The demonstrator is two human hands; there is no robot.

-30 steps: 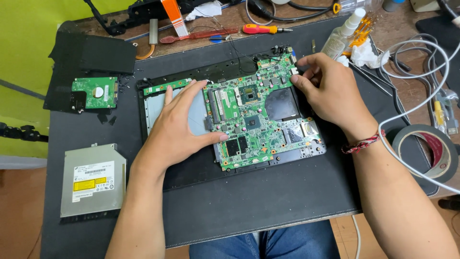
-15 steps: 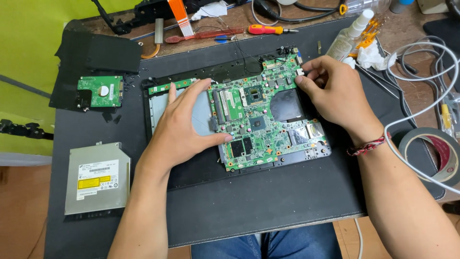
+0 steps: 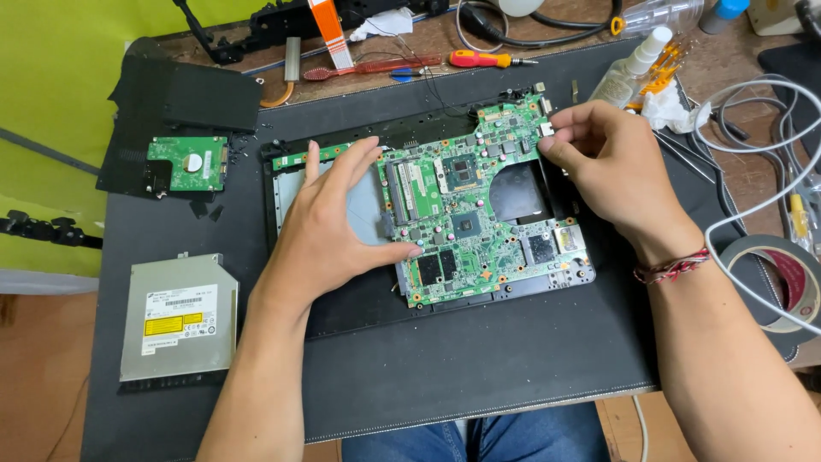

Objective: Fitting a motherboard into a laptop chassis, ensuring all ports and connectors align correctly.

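- The green laptop motherboard (image 3: 470,214) lies in the black laptop base shell (image 3: 342,299), in the middle of the dark work mat (image 3: 479,376), its far-right corner reaching the shell's back edge.
- The left hand (image 3: 329,231) rests spread and flat, fingers apart, the thumb tip touching the board's left edge and the palm over the bare grey patch of the shell beside it — it grips nothing.
- The right hand (image 3: 603,162) is curled at the board's upper right edge, thumb and forefinger pinched close on a small pale connector there; whether they actually clamp it, I cannot tell.
- The board looks thin, light and stiff, yet I'd judge it fragile — crowded with chips, sockets and solder points that would not like pressure or bending.
- The safest hold seems to be by the bare edges on two opposite sides, fingers kept off the components and the square cut-out near the middle.
- Around it: a small green hard-drive circuit board (image 3: 186,162) to the far left, a silver optical drive (image 3: 178,316) at the near left, a red-handled screwdriver (image 3: 483,59) beyond, and a roll of tape (image 3: 782,282) at the right.
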